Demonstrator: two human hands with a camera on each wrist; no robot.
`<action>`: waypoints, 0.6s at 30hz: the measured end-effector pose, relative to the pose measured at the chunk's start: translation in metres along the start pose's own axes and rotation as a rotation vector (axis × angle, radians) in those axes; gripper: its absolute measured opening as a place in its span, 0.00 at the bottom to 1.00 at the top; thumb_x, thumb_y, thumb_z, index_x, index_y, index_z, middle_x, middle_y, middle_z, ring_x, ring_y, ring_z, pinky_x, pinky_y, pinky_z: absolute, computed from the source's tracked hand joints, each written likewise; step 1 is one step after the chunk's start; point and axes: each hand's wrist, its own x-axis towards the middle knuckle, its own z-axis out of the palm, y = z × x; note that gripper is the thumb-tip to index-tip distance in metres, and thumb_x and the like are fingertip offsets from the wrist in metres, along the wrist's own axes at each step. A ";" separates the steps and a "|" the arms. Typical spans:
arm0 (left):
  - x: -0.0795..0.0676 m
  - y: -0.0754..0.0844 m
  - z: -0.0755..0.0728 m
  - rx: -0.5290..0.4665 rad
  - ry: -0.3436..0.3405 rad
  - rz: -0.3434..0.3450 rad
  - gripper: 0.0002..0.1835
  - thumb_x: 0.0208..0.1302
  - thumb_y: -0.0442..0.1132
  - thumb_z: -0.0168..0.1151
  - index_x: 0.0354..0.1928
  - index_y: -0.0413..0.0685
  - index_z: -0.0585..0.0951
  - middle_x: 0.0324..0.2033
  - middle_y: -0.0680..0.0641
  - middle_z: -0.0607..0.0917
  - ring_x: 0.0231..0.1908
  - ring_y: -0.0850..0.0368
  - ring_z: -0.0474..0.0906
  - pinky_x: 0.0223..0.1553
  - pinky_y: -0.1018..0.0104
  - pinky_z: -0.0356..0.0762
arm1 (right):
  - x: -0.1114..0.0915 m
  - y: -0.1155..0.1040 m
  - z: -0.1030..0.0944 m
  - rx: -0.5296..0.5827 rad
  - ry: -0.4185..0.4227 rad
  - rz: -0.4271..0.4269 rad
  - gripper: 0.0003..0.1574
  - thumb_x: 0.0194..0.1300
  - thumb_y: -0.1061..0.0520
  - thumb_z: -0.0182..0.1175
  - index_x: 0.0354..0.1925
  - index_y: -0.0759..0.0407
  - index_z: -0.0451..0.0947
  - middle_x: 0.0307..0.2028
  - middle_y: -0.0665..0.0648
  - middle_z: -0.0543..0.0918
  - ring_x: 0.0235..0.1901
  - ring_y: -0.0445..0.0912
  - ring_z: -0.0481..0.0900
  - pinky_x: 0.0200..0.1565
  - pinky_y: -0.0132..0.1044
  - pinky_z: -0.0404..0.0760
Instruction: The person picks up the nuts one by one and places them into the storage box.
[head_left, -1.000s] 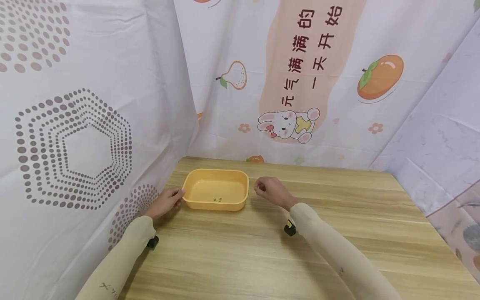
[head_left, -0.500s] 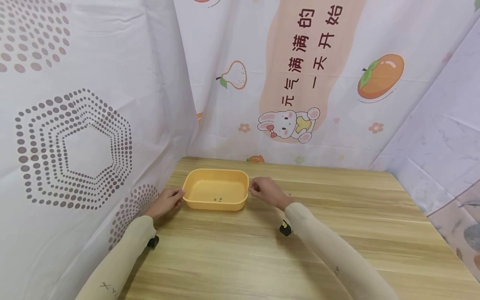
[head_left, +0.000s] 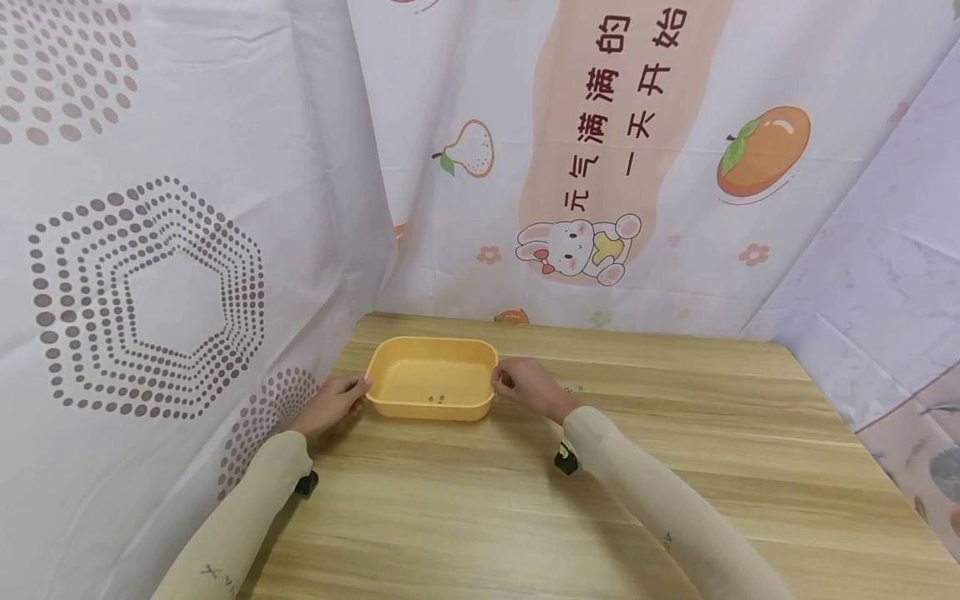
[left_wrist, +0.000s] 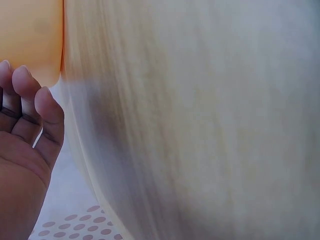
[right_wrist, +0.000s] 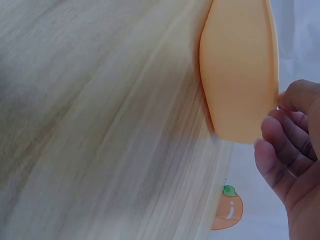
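A yellow plastic basin (head_left: pixel 431 412), rectangular with rounded corners, stands on the wooden table in the head view. Several tiny dark specks (head_left: pixel 437 399) show inside it near the front wall; what they are is too small to tell. My left hand (head_left: pixel 337 405) pinches the rim at the left end. In the left wrist view, curled fingers (left_wrist: pixel 50 112) sit beside the basin's wall (left_wrist: pixel 30 35). At the right end my right hand (head_left: pixel 529 387) pinches the rim. The right wrist view has its index finger (right_wrist: pixel 295 97) at the rim, other fingers loosely bent under it.
A few tiny bits (head_left: pixel 573 389) lie on the wooden table (head_left: pixel 465 500), just behind the right wrist. A patterned white curtain (head_left: pixel 315 208) borders the table on the left. Another curtain (head_left: pixel 465 250) with fruit and rabbit prints hangs along the back edge.
My right hand has moved left from beside the basin onto its right rim. Tiny bits on the table behind that wrist have come into view. The left hand has stayed still.
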 end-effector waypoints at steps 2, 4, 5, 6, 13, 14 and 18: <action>0.000 0.000 0.000 0.001 0.000 -0.002 0.26 0.72 0.53 0.50 0.30 0.33 0.73 0.23 0.43 0.75 0.22 0.54 0.70 0.23 0.63 0.73 | 0.001 0.000 0.001 -0.007 0.001 -0.001 0.04 0.65 0.55 0.59 0.33 0.49 0.80 0.25 0.41 0.78 0.25 0.34 0.73 0.29 0.27 0.74; 0.000 0.000 -0.001 0.003 -0.004 -0.001 0.26 0.72 0.53 0.50 0.30 0.33 0.73 0.23 0.43 0.75 0.22 0.53 0.70 0.23 0.62 0.73 | 0.001 -0.001 0.001 -0.006 0.003 -0.001 0.04 0.65 0.55 0.59 0.33 0.49 0.80 0.25 0.41 0.78 0.25 0.33 0.73 0.29 0.27 0.74; 0.000 0.000 -0.001 0.001 -0.001 -0.004 0.26 0.72 0.53 0.50 0.30 0.33 0.74 0.23 0.43 0.75 0.22 0.53 0.70 0.23 0.62 0.73 | 0.001 -0.001 0.001 -0.007 0.003 -0.003 0.04 0.65 0.55 0.59 0.33 0.49 0.80 0.25 0.41 0.78 0.25 0.33 0.73 0.29 0.27 0.74; 0.000 0.001 -0.001 0.002 -0.003 -0.002 0.26 0.72 0.53 0.50 0.31 0.33 0.74 0.23 0.43 0.75 0.22 0.53 0.70 0.23 0.62 0.74 | 0.001 -0.002 0.001 -0.006 0.004 -0.004 0.04 0.65 0.55 0.59 0.33 0.49 0.80 0.25 0.41 0.77 0.25 0.34 0.73 0.29 0.27 0.74; -0.001 0.001 0.000 -0.006 -0.005 -0.012 0.24 0.73 0.51 0.49 0.31 0.33 0.73 0.23 0.43 0.75 0.22 0.54 0.69 0.23 0.62 0.74 | -0.001 -0.004 -0.002 -0.008 0.010 -0.023 0.04 0.66 0.55 0.59 0.34 0.51 0.80 0.24 0.42 0.77 0.23 0.35 0.72 0.28 0.28 0.74; -0.001 0.001 0.000 -0.009 -0.003 -0.017 0.24 0.73 0.51 0.49 0.31 0.34 0.73 0.23 0.43 0.75 0.22 0.54 0.69 0.23 0.63 0.73 | -0.002 -0.004 -0.002 -0.007 0.011 -0.028 0.04 0.66 0.55 0.59 0.34 0.51 0.80 0.24 0.42 0.77 0.23 0.35 0.72 0.27 0.28 0.73; -0.001 0.001 0.000 -0.011 -0.006 -0.009 0.22 0.74 0.48 0.49 0.30 0.34 0.73 0.22 0.43 0.75 0.22 0.54 0.69 0.23 0.63 0.73 | -0.003 -0.002 -0.002 -0.004 0.020 -0.041 0.04 0.66 0.55 0.59 0.35 0.51 0.81 0.24 0.42 0.77 0.23 0.35 0.72 0.27 0.29 0.73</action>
